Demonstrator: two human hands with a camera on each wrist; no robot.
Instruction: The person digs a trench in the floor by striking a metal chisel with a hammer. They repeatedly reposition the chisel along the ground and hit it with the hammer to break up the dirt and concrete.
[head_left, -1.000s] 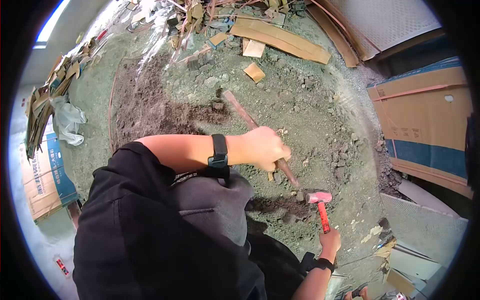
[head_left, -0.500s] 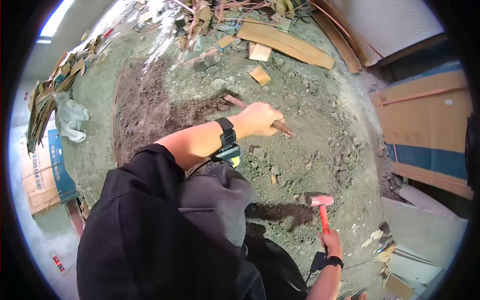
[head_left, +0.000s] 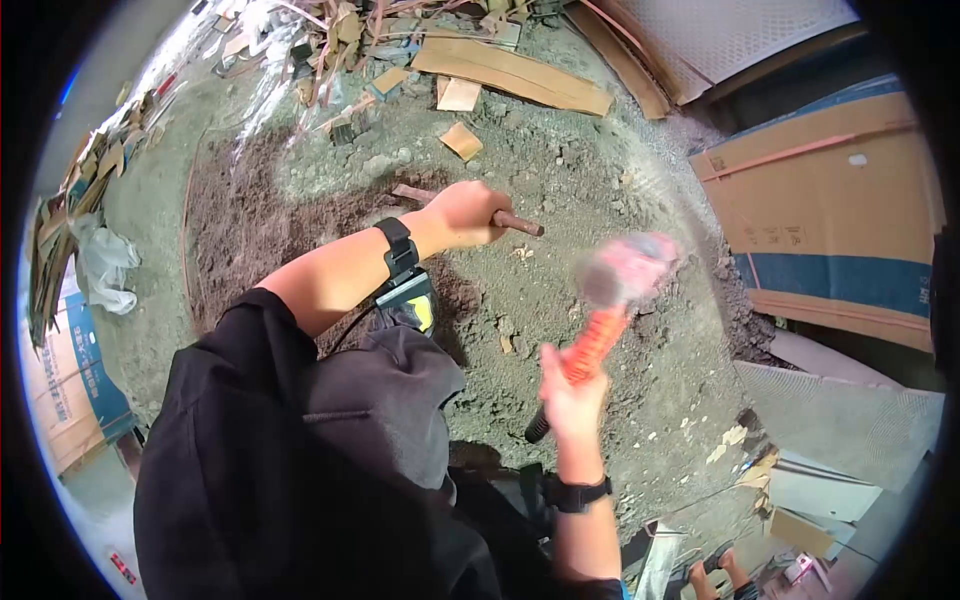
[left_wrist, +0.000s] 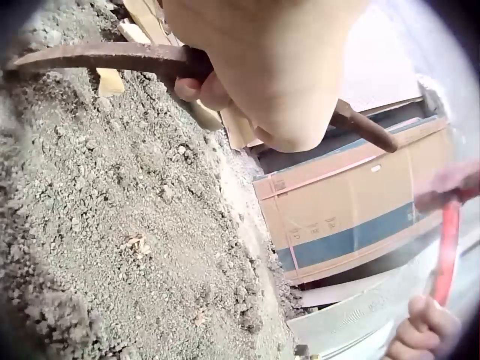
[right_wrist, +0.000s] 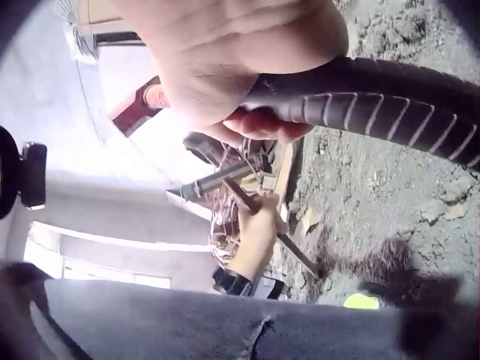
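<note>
My left hand [head_left: 468, 213] grips a rusty steel chisel [head_left: 520, 224] round its middle. The chisel's flattened end lies at the dark, loosened soil, and its blunt end sticks out to the right of the fist. In the left wrist view the chisel [left_wrist: 112, 56] slopes across above the gravelly ground. My right hand [head_left: 575, 400] holds a club hammer by its orange and black handle [head_left: 598, 345]. The red hammer head [head_left: 630, 268], blurred, is raised to the right of the chisel's blunt end and apart from it. The ribbed black handle end [right_wrist: 375, 101] shows in the right wrist view.
Rough, gravelly ground [head_left: 560, 190] surrounds the dug dark soil [head_left: 250, 215]. Cardboard scraps, including a long strip [head_left: 510, 72], lie at the back. A large carton [head_left: 820, 200] stands at the right. Another person's feet [head_left: 715, 570] show at the lower right.
The right hand has raised the hammer from low on the right, up and towards the chisel. The left hand has moved the chisel up and left in the head view, tilting it flatter.
</note>
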